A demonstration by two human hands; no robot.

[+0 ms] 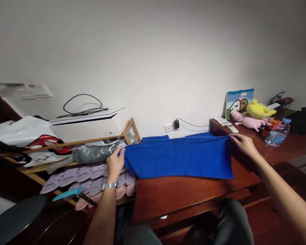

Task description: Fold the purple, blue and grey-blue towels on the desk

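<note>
A blue cloth [178, 158] is stretched sideways between my two hands, its lower edge hanging at the surface of the brown wooden table [173, 194]. My left hand [115, 163] pinches its upper left corner, with a band on that wrist. At the upper right corner my right hand [243, 144] grips it between thumb and fingers. Behind the stretched piece, more blue fabric [155, 138] lies on the table near the wall, mostly hidden by the cloth.
At left stands a wooden rack with rows of lilac slippers [83, 174], a white box [85, 129] and plastic bags. On the right desk are a water bottle [278, 133], plush toys [260, 109], a remote [232, 128] and a picture. A black plug [176, 124] sits in the wall socket.
</note>
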